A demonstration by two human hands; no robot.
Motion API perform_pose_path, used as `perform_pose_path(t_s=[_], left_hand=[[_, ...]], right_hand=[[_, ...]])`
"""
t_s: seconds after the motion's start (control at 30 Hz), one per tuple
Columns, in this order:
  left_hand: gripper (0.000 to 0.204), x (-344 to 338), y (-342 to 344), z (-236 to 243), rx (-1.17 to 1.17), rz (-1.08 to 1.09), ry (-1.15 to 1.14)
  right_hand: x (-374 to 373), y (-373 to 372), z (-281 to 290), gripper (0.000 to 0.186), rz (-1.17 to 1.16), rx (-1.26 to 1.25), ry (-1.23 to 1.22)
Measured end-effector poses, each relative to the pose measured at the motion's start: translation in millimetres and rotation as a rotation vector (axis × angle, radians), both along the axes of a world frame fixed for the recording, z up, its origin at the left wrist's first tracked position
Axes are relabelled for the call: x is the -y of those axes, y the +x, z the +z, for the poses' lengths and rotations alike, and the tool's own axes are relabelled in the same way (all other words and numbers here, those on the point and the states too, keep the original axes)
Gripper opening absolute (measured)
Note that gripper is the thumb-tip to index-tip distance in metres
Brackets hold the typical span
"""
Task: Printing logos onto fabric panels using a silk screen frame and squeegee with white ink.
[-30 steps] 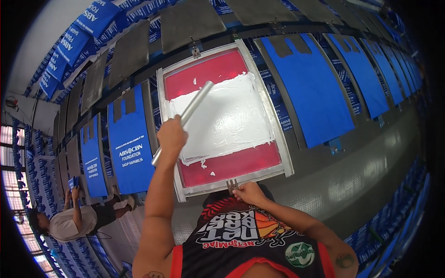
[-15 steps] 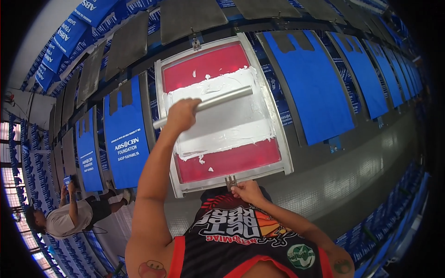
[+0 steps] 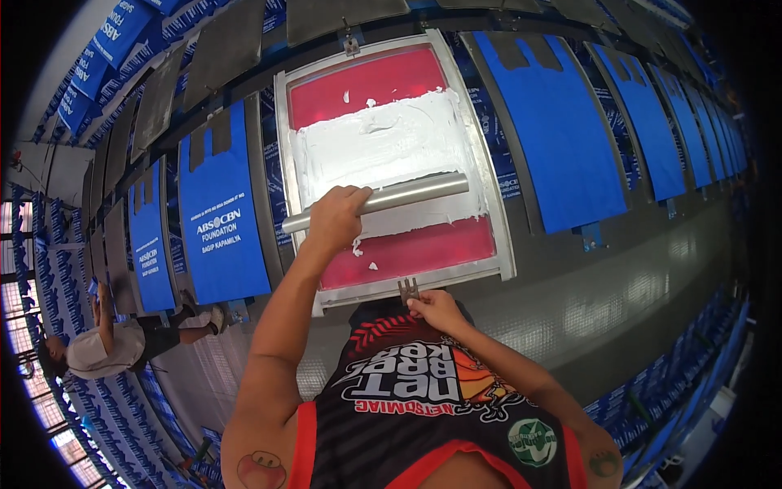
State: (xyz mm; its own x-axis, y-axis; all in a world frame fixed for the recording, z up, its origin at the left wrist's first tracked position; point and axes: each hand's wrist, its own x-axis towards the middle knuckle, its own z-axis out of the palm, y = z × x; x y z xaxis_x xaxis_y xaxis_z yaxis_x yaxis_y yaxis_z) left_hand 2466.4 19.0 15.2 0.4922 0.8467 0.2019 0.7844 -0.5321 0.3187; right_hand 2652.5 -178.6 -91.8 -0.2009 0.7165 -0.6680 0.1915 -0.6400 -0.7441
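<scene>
My left hand [image 3: 336,216] is closed on a long silver squeegee [image 3: 417,186], which lies nearly crosswise on the lower part of a wide band of white paste [image 3: 376,148]. The paste covers the middle of a red mesh screen [image 3: 366,72] in a metal frame [image 3: 478,143]. At the frame's near edge my right hand [image 3: 428,307] grips a small slotted metal bracket [image 3: 409,290], with its thumb pressed on it.
Rows of dark boards [image 3: 225,57], several carrying blue printed bag cloths [image 3: 547,143], flank the frame. Blue printed pieces [image 3: 114,37] hang at upper left. Another person [image 3: 106,350] stands at left, handling something small. A long grey surface [image 3: 586,301] stretches along the right.
The squeegee has swung from a steep diagonal to nearly crosswise and moved toward me over the paste, with my left hand. My right hand remains at the bracket.
</scene>
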Motion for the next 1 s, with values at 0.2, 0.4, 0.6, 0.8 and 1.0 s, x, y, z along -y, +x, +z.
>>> perform_pose_path(t_s=[0.2, 0.4, 0.6, 0.8, 1.0], left_hand=[[0.04, 29.1, -2.1, 12.6, -0.099, -0.028, -0.311], [0.03, 27.8, 10.5, 6.9, -0.237, -0.036, -0.48], [0.011, 58.7, -72.0, -17.5, -0.38, 0.172, -0.158], [0.003, -45.5, -75.9, -65.0, -0.198, 0.231, 0.051], [0.032, -122.7, -75.0, -18.7, -0.402, 0.244, -0.254]], right_hand=[[-41.4, 32.0, 84.9, 0.043, 0.458, 0.313, 0.211], [-147.0, 68.6, 151.6, 0.038, 0.343, 1.095, 1.411], [-144.4, 80.0, 68.0, 0.005, 0.685, 1.003, 0.836], [-250.4, 80.6, 30.1, 0.011, 0.514, 1.135, 1.013], [-326.9, 75.0, 72.6, 0.019, 0.73, 1.135, 0.801]])
